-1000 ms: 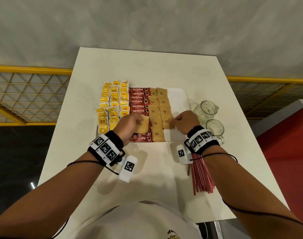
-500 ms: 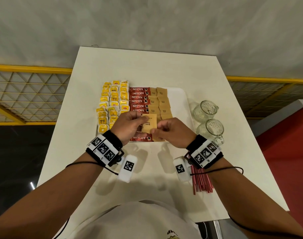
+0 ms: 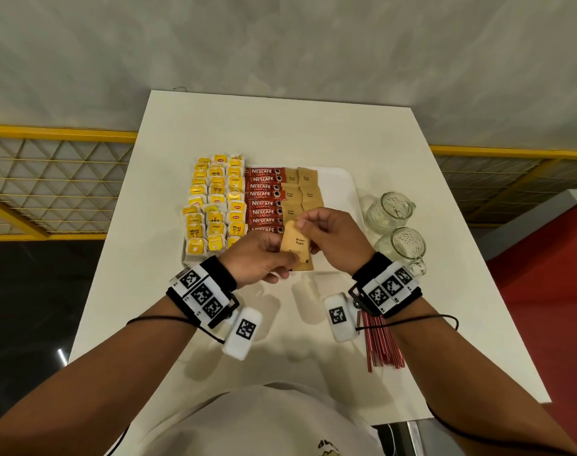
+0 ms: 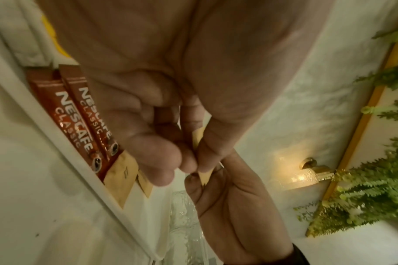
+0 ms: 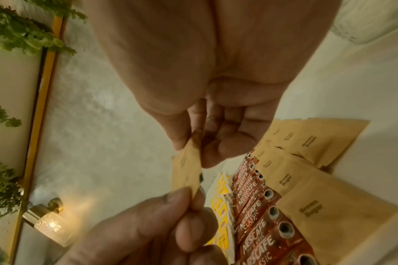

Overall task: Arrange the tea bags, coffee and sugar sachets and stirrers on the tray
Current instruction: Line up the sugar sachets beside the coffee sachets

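A "Brown Sugar" sachet (image 3: pixel 296 250) is pinched by left hand (image 3: pixel 259 260) and right hand (image 3: pixel 334 240); "NESCAFE CLASSIC" sticks (image 3: pixel 264 195) partly hidden beneath.

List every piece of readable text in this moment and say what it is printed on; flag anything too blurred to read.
"NESCAFE CLASSIC": on the red coffee sachets on the tray.
"Brown Sugar": on the held sugar sachet, pinched by the left hand and right hand, and on the sugar sachets lying on the tray.
"RELAX": on some yellow tea bags; their other print is too small to read.
Wrist markers: patterns, no words.
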A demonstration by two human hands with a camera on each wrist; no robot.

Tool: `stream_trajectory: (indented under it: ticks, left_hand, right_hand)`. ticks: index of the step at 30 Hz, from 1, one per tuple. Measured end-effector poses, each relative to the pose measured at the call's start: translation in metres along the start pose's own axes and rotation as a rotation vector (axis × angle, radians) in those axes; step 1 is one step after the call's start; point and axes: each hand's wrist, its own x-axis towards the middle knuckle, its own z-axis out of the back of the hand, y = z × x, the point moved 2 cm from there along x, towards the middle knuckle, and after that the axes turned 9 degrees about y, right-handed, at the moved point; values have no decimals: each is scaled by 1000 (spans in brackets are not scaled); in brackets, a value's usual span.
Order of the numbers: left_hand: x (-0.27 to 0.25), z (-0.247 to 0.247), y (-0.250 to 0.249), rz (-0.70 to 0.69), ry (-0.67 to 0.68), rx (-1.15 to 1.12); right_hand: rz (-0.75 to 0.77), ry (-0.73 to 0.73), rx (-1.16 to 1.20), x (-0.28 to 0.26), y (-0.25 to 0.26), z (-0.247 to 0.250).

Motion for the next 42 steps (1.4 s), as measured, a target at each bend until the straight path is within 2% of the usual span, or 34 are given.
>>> stream_trajectory:
  ticks: [3,6,8,10,11,13,17,22,25,28,33,37,40,42]
  left_hand:
    - [0,3,1,2,-35,-117]
    - [2,4,4,17,-46,-131]
    - [4,5,8,14,-133,-97]
    - [5,9,9,-48,-281,-76]
    - [5,10,7,-89,-311,-76]
    - [5,8,0,-143,-261,-93]
    - [8,5,-6,-165,-142,-199]
    - [11,14,2,-202,-232,-248]
    - [14,17,7,-185,-287,-255]
    - [15,21,9,-152,-278,-257]
    - [14,20,8,-161,-206,-172]
    - [12,13,3,-180,-166,-127]
    - [10,9,2,-153,-146,-78]
    - [8,9,4,-139,-137,35]
  right_hand:
    - [-38,54,40,-2,0,1]
    - [-58,81,-21,-4,-4,0]
    - [-55,13,-74,-4,-7,2]
    - [-40,-77,-162,-1,-11,4]
    - [-35,-102,-186,-1,-12,4]
    - [-31,-107,-165,1,-13,0]
    - [-10,-66,-153,3,-13,-9]
    - [32,39,-142,-2,-10,-12]
    - [47,-34,-138,-5,-7,-7]
    - [6,-100,-124,-6,-6,2]
    - [-39,71,-38,-12,-10,-2]
    - [-45,37,-81,-13,-10,7]
    - [-86,-66,-140,-10,-12,31]
    - [-134,-110,-229,-8,-21,47]
